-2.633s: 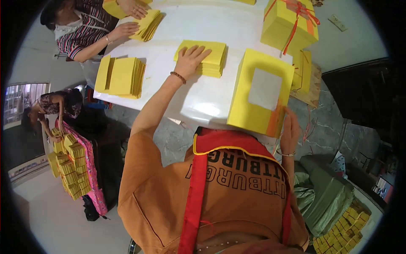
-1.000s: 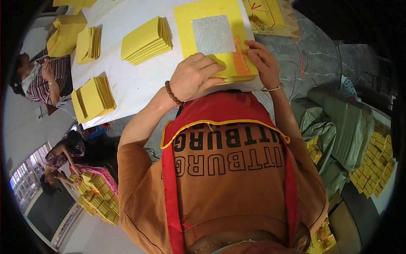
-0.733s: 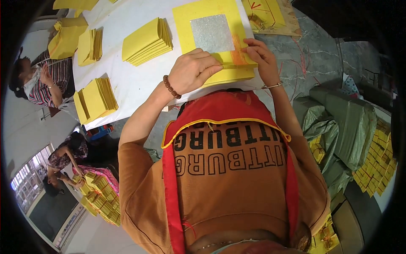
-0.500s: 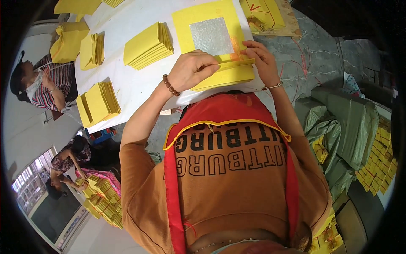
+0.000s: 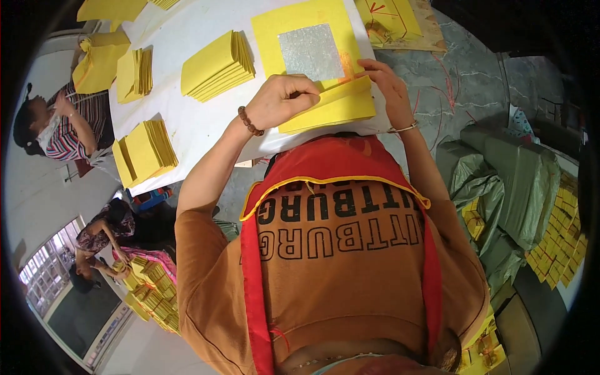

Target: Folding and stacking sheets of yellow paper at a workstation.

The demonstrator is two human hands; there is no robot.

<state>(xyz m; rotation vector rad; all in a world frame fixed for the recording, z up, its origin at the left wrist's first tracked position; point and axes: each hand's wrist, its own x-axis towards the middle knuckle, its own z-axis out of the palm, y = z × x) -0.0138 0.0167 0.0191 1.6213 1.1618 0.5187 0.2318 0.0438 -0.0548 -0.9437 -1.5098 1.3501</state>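
Note:
In front of me lies a yellow paper sheet [image 5: 265, 47] with a silver foil square [image 5: 309, 50] and an orange patch beside the foil. Its near part is lifted and folding back over itself along a crosswise edge, above more yellow paper [image 5: 331, 117] at the table's near edge. With thumb and fingers pinched, my left hand [image 5: 281, 100] grips the left part of this fold. At the fold's right end, my right hand [image 5: 389, 87] holds the paper between its fingertips, the index finger stretched out. What lies under the left fingers is hidden.
On the white-covered table [image 5: 169, 69] stand folded yellow paper stacks [image 5: 215, 65], another stack [image 5: 147, 153] nearer left. Two people [image 5: 75, 125] are at the left, one further back by yellow bundles [image 5: 150, 287]. Green-wrapped packages [image 5: 506, 181] stand at my right, with red strings on the floor.
The raised fold has tipped flatter, and more of the folded yellow face shows. My left hand has shifted slightly left; my right hand stays at the fold's right end.

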